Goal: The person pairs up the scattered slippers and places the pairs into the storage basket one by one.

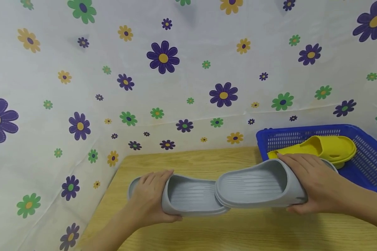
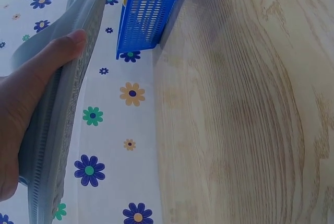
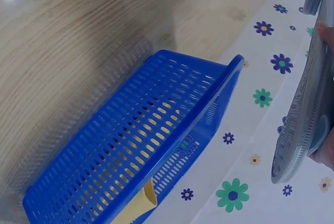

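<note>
Two grey slippers are held up over the wooden table in the head view, their open ends meeting in the middle. My left hand (image 1: 149,197) grips the left slipper (image 1: 193,195) around its strap, thumb below and fingers over the top. Around the strap of the right slipper (image 1: 251,184) my right hand (image 1: 314,183) is curled in the same way. The right slipper's end overlaps the left one's. In the left wrist view the thumb (image 2: 62,51) presses along the slipper's side, sole turned toward the table. The right wrist view shows the ridged sole (image 3: 300,114) at the right edge.
A blue perforated basket (image 1: 304,129) stands at the back right, partly behind my right hand. Yellow slippers (image 1: 336,148) lie inside it. The wooden table (image 1: 188,158) reaches back to a white flower-print sheet (image 1: 188,76) that covers the wall and left side.
</note>
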Demonstrator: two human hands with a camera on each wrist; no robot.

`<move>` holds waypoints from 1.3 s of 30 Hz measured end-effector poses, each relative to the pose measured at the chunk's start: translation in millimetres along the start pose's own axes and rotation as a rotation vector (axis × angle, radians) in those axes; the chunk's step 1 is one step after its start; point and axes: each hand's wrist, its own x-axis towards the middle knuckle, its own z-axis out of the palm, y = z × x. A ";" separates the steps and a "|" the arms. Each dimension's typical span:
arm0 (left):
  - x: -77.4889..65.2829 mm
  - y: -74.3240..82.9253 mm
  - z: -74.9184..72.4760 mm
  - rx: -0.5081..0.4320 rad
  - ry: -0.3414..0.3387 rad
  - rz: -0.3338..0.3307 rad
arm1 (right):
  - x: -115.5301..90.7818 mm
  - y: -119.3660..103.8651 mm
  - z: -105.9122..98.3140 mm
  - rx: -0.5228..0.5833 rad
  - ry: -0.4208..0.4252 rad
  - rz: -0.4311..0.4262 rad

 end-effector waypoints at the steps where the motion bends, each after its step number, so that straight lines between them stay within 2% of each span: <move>1: 0.4 0.3 0.2 0.001 0.000 -0.001 | 0.3 0.3 -0.1 0.000 -0.001 -0.001; 6: 4.0 2.2 1.0 0.005 -0.001 0.004 | 2.4 1.0 -1.0 0.001 -0.006 0.003; 12: 6.4 4.3 3.8 -0.002 0.002 0.014 | 7.5 0.9 1.7 -0.027 0.038 -0.047; 18: 13.6 9.5 7.3 -0.026 0.013 0.025 | 10.8 1.2 2.9 -0.031 0.047 -0.069; 27: 19.2 14.4 9.5 -0.004 -0.002 0.019 | 15.7 0.6 3.3 -0.031 0.027 -0.072; 39: 20.2 16.6 13.1 -0.008 -0.046 -0.006 | 27.9 -4.8 12.4 -0.018 0.066 -0.110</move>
